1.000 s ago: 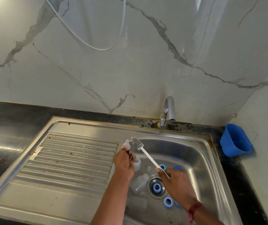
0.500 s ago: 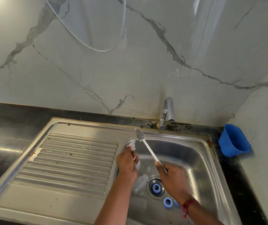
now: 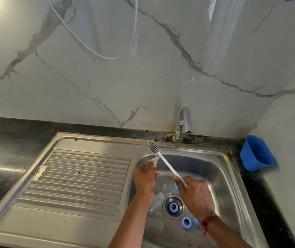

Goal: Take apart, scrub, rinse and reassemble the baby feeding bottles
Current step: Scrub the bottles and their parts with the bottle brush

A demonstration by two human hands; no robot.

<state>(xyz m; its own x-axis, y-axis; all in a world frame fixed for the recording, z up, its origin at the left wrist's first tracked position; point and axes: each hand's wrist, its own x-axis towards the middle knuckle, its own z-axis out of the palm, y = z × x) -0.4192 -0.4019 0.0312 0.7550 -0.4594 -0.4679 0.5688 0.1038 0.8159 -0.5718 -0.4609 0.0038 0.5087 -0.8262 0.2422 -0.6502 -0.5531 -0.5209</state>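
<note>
Bottle brush (image 3: 166,162) — white handle, grey bristled head tilted up over the rear rim of the sink (image 3: 205,150), just short of the tap (image 3: 184,122).
Right hand (image 3: 195,194) — fingers pinching the handle's lower end.
Left hand (image 3: 145,178) — fingers curled round a small clear bottle part (image 3: 154,161) at the basin's back-left corner, just beside the handle.
Basin floor: clear bottle (image 3: 156,203) lying beside the drain; blue ring (image 3: 173,206) on the drain; second blue ring (image 3: 186,223) nearer the front.
Ribbed drainboard (image 3: 82,179) at left; blue cup (image 3: 255,154) against the wall at right, above the black worktop (image 3: 9,140).
</note>
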